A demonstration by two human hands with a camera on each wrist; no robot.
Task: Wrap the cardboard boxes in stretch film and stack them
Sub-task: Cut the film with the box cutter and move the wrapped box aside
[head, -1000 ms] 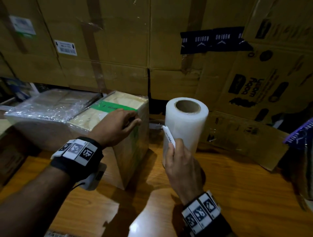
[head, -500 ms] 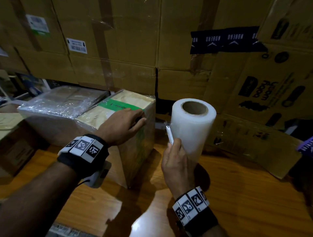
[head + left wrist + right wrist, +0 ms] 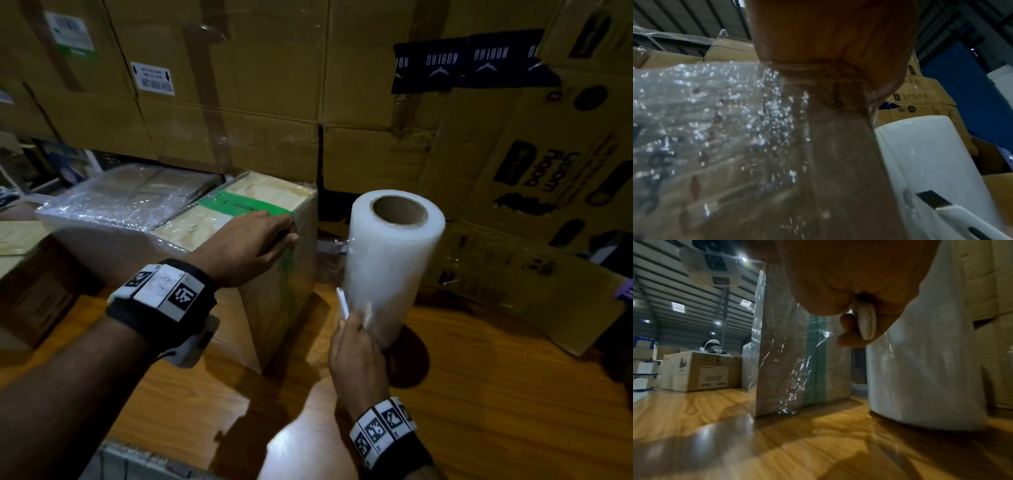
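A film-wrapped cardboard box (image 3: pixel 270 192) with a green tape band stands on the wooden table (image 3: pixel 479 411). My left hand (image 3: pixel 253 240) rests flat on its top right edge, fingers reaching over the corner. An upright roll of stretch film (image 3: pixel 394 260) stands to the right of the box, and a thin strip of film (image 3: pixel 330 245) runs between them. My right hand (image 3: pixel 356 356) pinches a white cutter (image 3: pixel 342 303), tip up against the lower left side of the roll. The left wrist view shows the cutter's blade (image 3: pixel 933 201) beside the roll (image 3: pixel 931 154).
A second wrapped box (image 3: pixel 113 209) lies left of the first, touching it. A wall of large cartons (image 3: pixel 274 102) closes the back. A loose cardboard sheet (image 3: pixel 513 274) leans behind the roll at right. A brown carton (image 3: pixel 34 301) sits at the left edge.
My right hand has slid the cutter down the side of the roll, from near its top to its lower part. My left hand has stayed on the box.
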